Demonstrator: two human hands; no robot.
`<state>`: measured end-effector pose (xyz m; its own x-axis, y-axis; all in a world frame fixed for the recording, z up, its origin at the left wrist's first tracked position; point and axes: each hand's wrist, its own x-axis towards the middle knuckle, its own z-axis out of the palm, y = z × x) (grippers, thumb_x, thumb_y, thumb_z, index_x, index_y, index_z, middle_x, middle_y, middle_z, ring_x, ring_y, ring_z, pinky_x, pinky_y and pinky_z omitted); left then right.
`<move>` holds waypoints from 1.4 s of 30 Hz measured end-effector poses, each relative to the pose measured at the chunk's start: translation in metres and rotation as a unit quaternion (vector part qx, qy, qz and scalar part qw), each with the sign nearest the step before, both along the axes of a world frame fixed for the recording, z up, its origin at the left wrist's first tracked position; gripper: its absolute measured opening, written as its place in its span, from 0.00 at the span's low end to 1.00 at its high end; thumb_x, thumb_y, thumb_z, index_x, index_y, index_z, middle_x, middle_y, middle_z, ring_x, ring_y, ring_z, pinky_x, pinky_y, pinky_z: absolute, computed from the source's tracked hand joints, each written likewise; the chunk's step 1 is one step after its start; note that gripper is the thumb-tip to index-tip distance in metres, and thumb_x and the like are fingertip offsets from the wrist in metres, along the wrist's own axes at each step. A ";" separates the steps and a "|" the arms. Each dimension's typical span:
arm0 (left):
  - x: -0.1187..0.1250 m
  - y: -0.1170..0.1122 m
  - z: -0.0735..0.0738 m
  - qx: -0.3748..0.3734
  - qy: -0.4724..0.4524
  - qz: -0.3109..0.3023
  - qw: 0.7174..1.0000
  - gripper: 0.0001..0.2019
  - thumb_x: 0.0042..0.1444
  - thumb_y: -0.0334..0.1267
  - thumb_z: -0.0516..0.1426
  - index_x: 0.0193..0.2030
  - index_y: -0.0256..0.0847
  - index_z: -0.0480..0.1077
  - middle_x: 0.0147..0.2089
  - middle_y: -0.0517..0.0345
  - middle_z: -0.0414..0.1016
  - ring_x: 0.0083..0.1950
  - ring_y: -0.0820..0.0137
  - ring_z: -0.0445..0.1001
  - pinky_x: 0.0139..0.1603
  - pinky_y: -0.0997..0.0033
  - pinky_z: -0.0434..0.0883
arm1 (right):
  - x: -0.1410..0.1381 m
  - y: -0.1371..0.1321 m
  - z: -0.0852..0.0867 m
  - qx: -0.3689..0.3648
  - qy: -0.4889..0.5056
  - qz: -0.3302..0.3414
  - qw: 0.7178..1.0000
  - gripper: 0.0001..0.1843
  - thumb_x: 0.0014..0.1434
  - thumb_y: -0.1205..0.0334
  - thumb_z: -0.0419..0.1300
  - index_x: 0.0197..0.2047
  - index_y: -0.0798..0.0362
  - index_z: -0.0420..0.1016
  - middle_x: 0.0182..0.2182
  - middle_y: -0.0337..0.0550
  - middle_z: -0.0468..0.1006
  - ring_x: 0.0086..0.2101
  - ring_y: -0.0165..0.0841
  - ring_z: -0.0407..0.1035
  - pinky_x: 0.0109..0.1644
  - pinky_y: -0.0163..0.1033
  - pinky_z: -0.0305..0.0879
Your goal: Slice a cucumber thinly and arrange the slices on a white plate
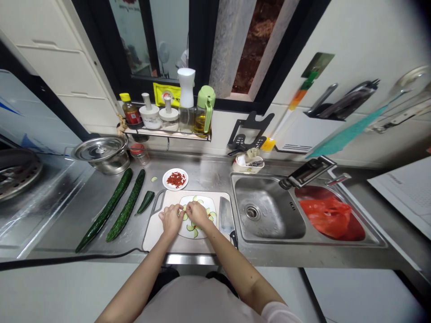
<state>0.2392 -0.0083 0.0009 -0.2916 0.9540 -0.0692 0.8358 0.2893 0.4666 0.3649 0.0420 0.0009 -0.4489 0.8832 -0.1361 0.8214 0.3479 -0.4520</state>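
A white plate (183, 231) lies on the pale cutting board (155, 229), with cucumber slices (192, 232) set around it in small fan-like groups and a few red bits among them. At the plate's left side, my left hand (171, 219) has its fingertips closed on a cucumber slice. My right hand (197, 213) comes in over the plate with thumb and finger pinched, close to the left fingertips; what it pinches is too small to make out. Behind the board stands a small white dish (164, 181) of red dried berries (176, 180). A kitchen knife (226, 215) lies along the board's right side.
Two long cucumbers (105, 211) (127, 206) and a cut cucumber piece (146, 202) lie left of the board. A lidded steel pot (112, 157) stands behind them. The sink (269, 213) is on the right, a red plastic bag (326, 216) in its second basin. A seasoning shelf (168, 133) hangs behind.
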 end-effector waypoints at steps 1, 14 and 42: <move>0.000 0.000 0.000 0.000 -0.001 -0.001 1.000 0.09 0.58 0.39 0.54 0.42 0.45 0.74 0.43 0.52 0.75 0.48 0.59 0.66 0.46 0.60 0.53 | 0.000 0.000 0.000 -0.002 -0.001 0.001 1.000 0.08 0.61 0.64 0.52 0.36 0.51 0.72 0.37 0.42 0.75 0.38 0.31 0.65 0.35 0.34 0.51; -0.019 -0.016 0.009 0.055 -0.073 0.086 0.992 0.11 0.56 0.40 0.54 0.43 0.45 0.74 0.42 0.54 0.75 0.47 0.60 0.69 0.50 0.58 0.57 | 0.056 0.005 0.043 0.060 0.270 -0.177 0.944 0.10 0.56 0.58 0.52 0.34 0.52 0.73 0.28 0.39 0.73 0.31 0.31 0.65 0.36 0.33 0.58; -0.017 -0.046 -0.019 -0.070 -0.272 0.026 0.959 0.17 0.49 0.33 0.54 0.47 0.38 0.68 0.22 0.66 0.67 0.27 0.71 0.71 0.32 0.73 0.67 | 0.091 -0.080 -0.019 -0.159 0.219 -0.367 0.890 0.13 0.48 0.66 0.51 0.39 0.52 0.68 0.17 0.29 0.64 0.18 0.27 0.62 0.23 0.31 0.56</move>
<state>0.2226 -0.0543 -0.0180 -0.2238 0.9094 -0.3504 0.4623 0.4156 0.7833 0.4555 -0.0378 -0.0182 0.1622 0.9083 -0.3857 0.4958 -0.4130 -0.7640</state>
